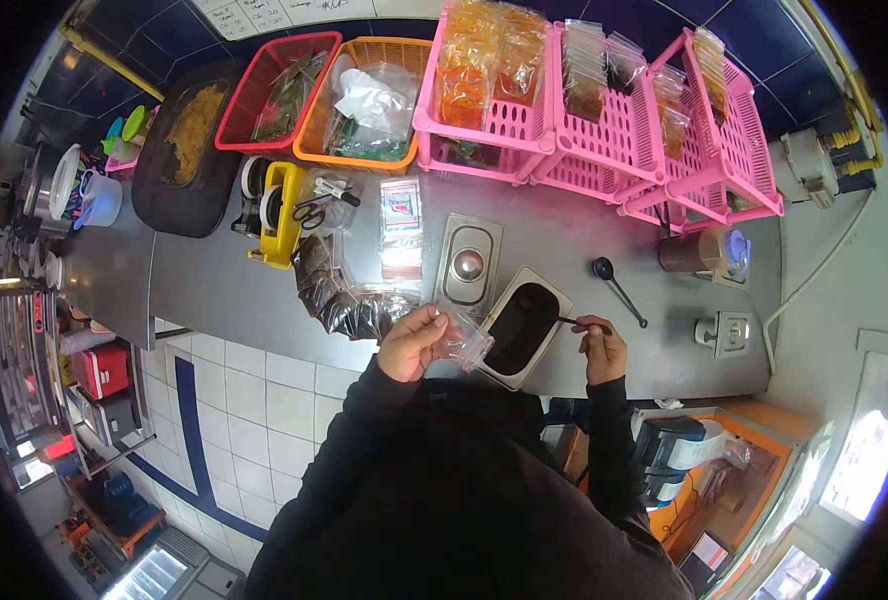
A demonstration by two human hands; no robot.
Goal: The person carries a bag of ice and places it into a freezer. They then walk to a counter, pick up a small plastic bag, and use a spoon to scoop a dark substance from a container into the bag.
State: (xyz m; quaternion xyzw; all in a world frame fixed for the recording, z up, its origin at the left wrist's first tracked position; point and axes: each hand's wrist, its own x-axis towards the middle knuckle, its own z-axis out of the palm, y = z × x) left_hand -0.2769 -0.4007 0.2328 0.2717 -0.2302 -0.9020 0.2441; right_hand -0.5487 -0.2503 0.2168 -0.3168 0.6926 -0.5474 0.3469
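Observation:
Between the thumb and fingers of my left hand (414,343) is a small clear plastic bag (467,342), held beside the near left edge of a steel pan. That rectangular pan (556,284) contains something dark, whose kind I cannot make out. My right hand (602,350) grips the thin dark handle of a spoon (566,320); its far end reaches into the dark contents and is hidden there. A steel lid (468,262) with a round knob lies left of the pan. Filled bags (349,300) of dark contents lie in an overlapping row near my left hand.
A black ladle (619,290) lies right of the pan. Pink racks (604,150) with filled bags stand along the back. Left of them are an orange basket (357,160), a red basket (254,142), a black tray (154,190), a yellow tape dispenser (282,235) and scissors (309,213).

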